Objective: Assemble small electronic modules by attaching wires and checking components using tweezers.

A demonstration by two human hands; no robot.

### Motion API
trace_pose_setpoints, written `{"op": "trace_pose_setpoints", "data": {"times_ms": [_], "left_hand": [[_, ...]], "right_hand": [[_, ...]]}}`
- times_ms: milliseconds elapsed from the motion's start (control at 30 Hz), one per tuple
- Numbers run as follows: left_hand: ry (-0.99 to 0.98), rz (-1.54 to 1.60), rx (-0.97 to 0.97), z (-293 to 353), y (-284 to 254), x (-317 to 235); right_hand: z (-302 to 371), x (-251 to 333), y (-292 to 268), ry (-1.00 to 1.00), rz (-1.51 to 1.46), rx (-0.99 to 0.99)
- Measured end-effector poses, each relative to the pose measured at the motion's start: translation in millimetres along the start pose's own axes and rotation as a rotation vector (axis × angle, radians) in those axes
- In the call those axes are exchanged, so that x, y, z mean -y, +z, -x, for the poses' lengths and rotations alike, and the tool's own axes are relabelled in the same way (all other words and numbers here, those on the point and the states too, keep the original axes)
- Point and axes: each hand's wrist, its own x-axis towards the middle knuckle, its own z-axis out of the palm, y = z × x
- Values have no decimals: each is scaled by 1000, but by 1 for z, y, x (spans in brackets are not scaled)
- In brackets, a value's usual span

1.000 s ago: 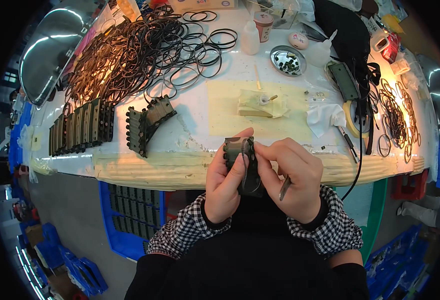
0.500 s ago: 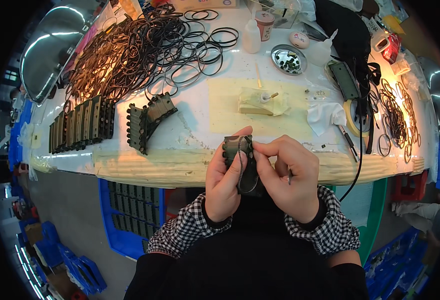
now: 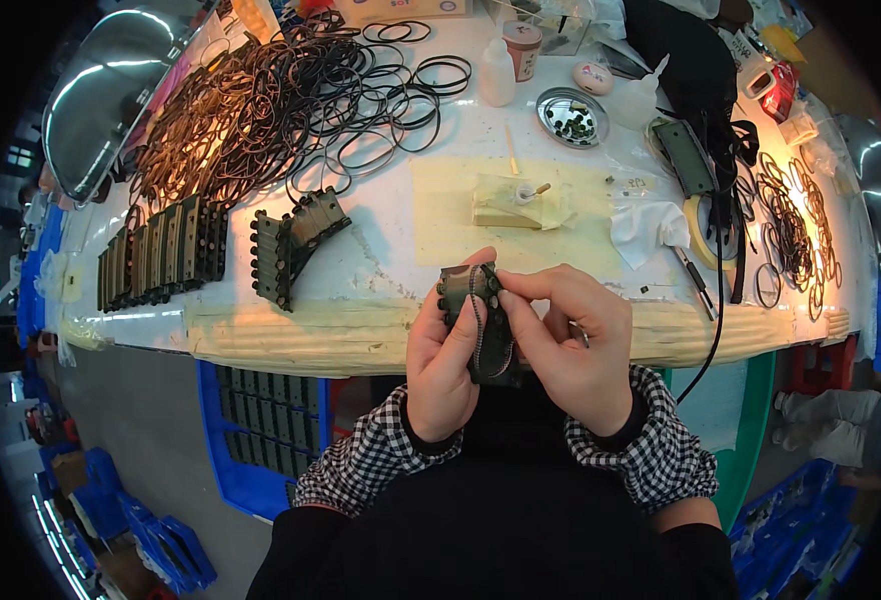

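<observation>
My left hand (image 3: 440,375) grips a dark green toy tank chassis (image 3: 456,284) with small wheels along both long sides, held upright above the table's front edge. A thin ribbed rubber track (image 3: 478,345) hangs in a long loop over the chassis, under my left thumb. My right hand (image 3: 585,345) is closed in a pinch at the upper right wheels, where the track's top end passes. The fingertips partly hide what they pinch. Something small and metallic shows between its curled fingers, too little visible to name.
Several more chassis (image 3: 175,250) stand in a row at left, beside two leaning ones (image 3: 295,240). Behind lies a heap of black rubber loops (image 3: 260,110). A metal dish (image 3: 572,118) holds small green parts. Tweezers (image 3: 695,280) lie at right. A blue crate (image 3: 210,430) sits below the table.
Both hands and the chassis shift slightly left in the picture, as do things on the table. My right index finger and thumb stay at the upper wheels. The grip looks unchanged.
</observation>
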Motion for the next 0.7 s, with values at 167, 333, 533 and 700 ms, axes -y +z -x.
{"op": "trace_pose_setpoints", "data": {"times_ms": [167,333,533,700], "left_hand": [[36,-49,1,2,-2,4],[28,-45,-3,2,-2,4],[51,-18,10,3,-4,6],[76,37,-3,1,-4,9]], "right_hand": [[4,1,6,-208,163,-38],[4,2,6,-215,186,-22],[-8,4,-10,18,20,170],[-8,3,-3,-58,70,58]]}}
